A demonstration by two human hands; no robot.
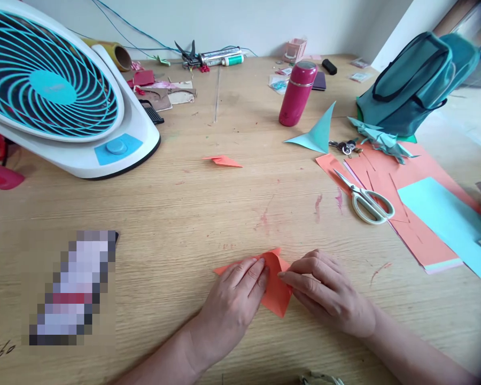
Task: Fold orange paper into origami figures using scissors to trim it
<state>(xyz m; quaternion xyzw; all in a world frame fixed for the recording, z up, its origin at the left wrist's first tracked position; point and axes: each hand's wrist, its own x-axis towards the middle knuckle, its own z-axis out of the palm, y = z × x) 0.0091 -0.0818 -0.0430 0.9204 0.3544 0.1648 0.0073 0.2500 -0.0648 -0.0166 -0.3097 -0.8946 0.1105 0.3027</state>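
A folded sheet of orange paper (276, 294) lies on the table in front of me, with one point to the left and a flap raised near its top right. My left hand (234, 299) holds it down, fingers pressed together across its left half; the thumb is hidden. On the right edge, my right hand (328, 294) pinches the paper between thumb and fingertips. Beyond the hands sits a small folded orange paper piece (223, 161). White-handled scissors (366, 200) lie to the right on orange sheets (425, 235).
A fan (120, 149) stands at the left, above a blurred-out flat object (74, 289). At the back right are a magenta flask (297, 96), a folded teal paper (316, 133), keys (348, 147), a teal paper figure (382, 140), a teal bag (409, 85) and light-blue paper (444, 219).
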